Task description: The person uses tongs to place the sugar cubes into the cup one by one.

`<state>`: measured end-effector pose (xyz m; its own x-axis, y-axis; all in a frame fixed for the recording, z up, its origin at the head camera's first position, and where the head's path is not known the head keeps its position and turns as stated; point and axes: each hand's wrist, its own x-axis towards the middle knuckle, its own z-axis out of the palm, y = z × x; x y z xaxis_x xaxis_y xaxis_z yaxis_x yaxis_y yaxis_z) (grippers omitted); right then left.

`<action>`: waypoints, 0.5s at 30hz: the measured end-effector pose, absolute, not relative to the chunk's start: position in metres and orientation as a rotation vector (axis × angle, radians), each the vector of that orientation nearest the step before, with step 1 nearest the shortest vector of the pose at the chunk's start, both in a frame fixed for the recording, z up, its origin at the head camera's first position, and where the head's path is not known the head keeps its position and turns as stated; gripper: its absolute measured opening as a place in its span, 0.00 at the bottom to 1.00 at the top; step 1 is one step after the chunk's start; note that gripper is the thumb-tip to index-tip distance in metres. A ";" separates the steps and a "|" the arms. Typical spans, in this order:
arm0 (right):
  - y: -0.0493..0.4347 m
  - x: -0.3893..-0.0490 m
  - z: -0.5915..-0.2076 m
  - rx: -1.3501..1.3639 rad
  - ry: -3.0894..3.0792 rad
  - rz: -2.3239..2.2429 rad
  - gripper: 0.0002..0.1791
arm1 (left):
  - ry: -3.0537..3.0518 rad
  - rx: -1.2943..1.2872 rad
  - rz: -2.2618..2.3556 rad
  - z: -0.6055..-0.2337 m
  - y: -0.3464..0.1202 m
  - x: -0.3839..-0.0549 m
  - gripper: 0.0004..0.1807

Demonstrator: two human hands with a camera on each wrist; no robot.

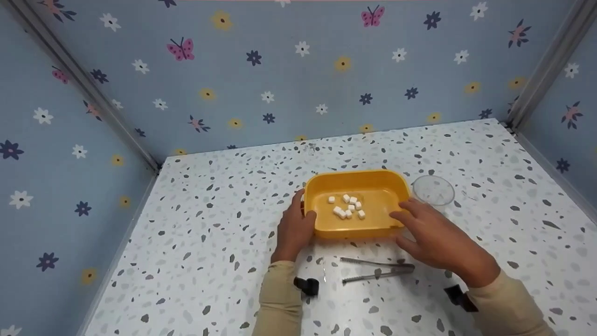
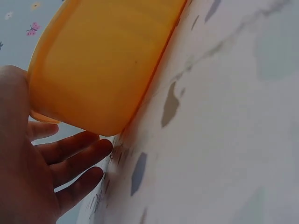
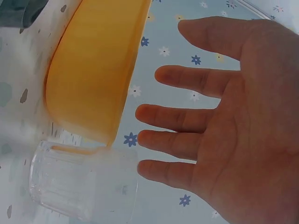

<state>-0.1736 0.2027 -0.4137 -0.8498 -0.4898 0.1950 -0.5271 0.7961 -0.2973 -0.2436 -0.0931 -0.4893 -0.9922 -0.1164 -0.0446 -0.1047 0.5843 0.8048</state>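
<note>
A yellow plastic tub (image 1: pixel 354 233) stands on the speckled table, with several small white cubes (image 1: pixel 348 213) lying on its floor. At the tub's left end my left hand (image 1: pixel 296 228) grips the rim, thumb over the edge and fingers along the outside wall. The left wrist view shows the fingers (image 2: pixel 77 163) spread under the rim by the end wall. My right hand (image 1: pixel 431 233) hovers by the right end, overlapping the tub in the head view. In the right wrist view its fingers (image 3: pixel 177 119) are straight and spread, apart from the tub wall (image 3: pixel 93 70).
Metal tongs (image 1: pixel 378 270) lie on the table in front of the tub, tips to the left. A clear glass (image 1: pixel 433 190) stands close to the tub's right end, beyond my right hand. Flower-patterned panels (image 1: pixel 298 70) enclose the table at the back and sides.
</note>
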 end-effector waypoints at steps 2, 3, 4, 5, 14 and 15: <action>0.203 -0.171 -0.412 0.806 -2.886 0.515 0.26 | -2.776 0.168 -1.415 -0.491 -0.092 -0.243 0.36; 0.202 -0.169 -0.411 0.796 -2.894 0.511 0.26 | -2.773 0.154 -1.418 -0.491 -0.091 -0.243 0.36; 0.202 -0.167 -0.410 0.779 -2.906 0.502 0.26 | -2.769 0.140 -1.427 -0.492 -0.091 -0.244 0.36; 0.201 -0.166 -0.409 0.766 -2.917 0.496 0.27 | -2.765 0.129 -1.434 -0.492 -0.090 -0.244 0.36; 0.185 -0.160 -0.408 0.900 -2.869 0.444 0.26 | -2.718 0.109 -1.515 -0.497 -0.097 -0.246 0.38; 0.183 -0.160 -0.409 0.919 -2.858 0.438 0.26 | -2.713 0.102 -1.521 -0.496 -0.097 -0.246 0.38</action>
<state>-0.1597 0.1828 -0.4087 -0.8112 -0.5535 0.1885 -0.5845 0.7755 -0.2384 -0.2460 -0.0975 -0.4963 -0.9974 -0.0715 -0.0062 -0.0425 0.5199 0.8532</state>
